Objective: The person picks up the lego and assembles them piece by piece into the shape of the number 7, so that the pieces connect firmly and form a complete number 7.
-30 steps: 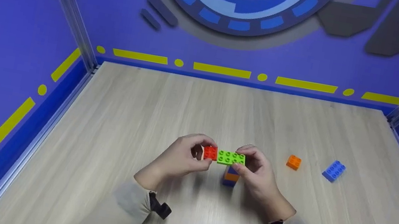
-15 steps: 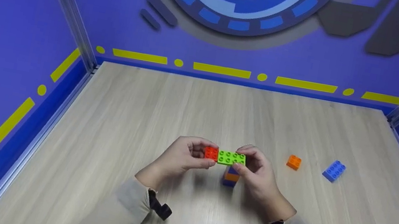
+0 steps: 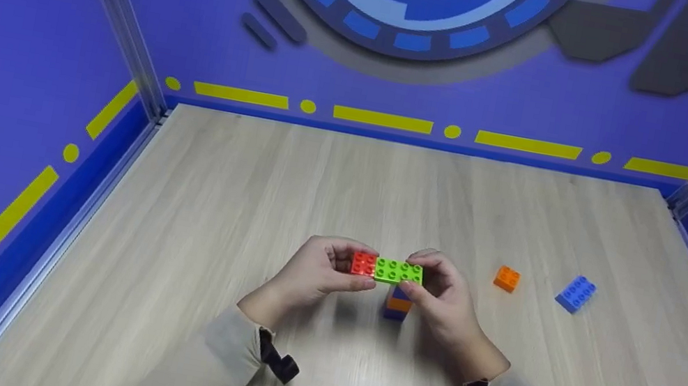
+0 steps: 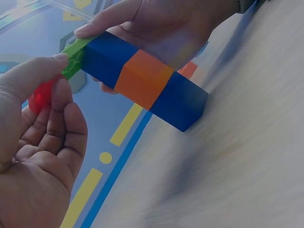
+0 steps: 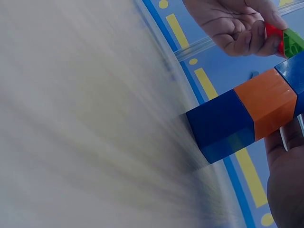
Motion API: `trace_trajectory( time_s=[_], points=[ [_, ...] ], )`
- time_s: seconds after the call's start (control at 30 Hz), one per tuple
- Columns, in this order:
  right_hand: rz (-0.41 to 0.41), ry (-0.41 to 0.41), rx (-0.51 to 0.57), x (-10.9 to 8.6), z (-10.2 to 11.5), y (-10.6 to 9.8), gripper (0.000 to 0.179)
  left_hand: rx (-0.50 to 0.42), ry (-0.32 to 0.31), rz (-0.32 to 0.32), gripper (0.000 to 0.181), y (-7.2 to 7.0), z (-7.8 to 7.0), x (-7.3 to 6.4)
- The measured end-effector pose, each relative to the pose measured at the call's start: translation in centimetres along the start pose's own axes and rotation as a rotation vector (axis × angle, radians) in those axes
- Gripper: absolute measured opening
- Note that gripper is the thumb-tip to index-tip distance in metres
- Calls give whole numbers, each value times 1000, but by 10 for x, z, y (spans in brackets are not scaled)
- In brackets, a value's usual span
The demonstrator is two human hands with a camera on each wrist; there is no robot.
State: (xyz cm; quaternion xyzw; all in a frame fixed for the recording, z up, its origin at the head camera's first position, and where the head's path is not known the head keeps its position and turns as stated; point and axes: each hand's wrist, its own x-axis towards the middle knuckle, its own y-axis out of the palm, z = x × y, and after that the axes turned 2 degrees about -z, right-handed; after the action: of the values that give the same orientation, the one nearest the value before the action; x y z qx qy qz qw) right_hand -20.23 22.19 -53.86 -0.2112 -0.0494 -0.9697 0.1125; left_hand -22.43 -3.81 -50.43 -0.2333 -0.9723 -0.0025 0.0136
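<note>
My left hand [image 3: 314,274] pinches a small red toy brick [image 3: 363,264] between thumb and fingers. The red brick sits right against the left end of a longer green brick [image 3: 399,272], studs up on both. Below the green brick's right part is an upright column of blue, orange and blue bricks [image 4: 145,80]; the green one juts out leftward from its top. With thumb and fingers my right hand [image 3: 447,308] grips the green brick's right end. In the right wrist view, the lowest blue brick [image 5: 223,126] has its bottom right at the tabletop.
To the right on the wood-grain table [image 3: 232,187] lie a small orange brick [image 3: 507,279] and a longer blue brick [image 3: 576,294]. Blue-purple panels with yellow marks [image 3: 382,120] wall the table at the back and sides.
My left hand has shifted slightly right, closing the small gap between the red and green bricks. The right hand and the column have stayed in place.
</note>
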Motion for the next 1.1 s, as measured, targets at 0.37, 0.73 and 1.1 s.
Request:
trace_trajectory(
  time_s=[0.37, 0.73, 1.1],
  points=[
    [-37, 64, -57, -1, 1, -2, 35, 11, 20, -10, 41, 2, 0, 0],
    [50, 29, 14, -4, -7, -13, 62, 63, 44, -31, 37, 4, 3, -1],
    [-128, 12, 20, 3, -6, -17, 34, 70, 42, -28, 39, 4, 4, -1]
  ],
)
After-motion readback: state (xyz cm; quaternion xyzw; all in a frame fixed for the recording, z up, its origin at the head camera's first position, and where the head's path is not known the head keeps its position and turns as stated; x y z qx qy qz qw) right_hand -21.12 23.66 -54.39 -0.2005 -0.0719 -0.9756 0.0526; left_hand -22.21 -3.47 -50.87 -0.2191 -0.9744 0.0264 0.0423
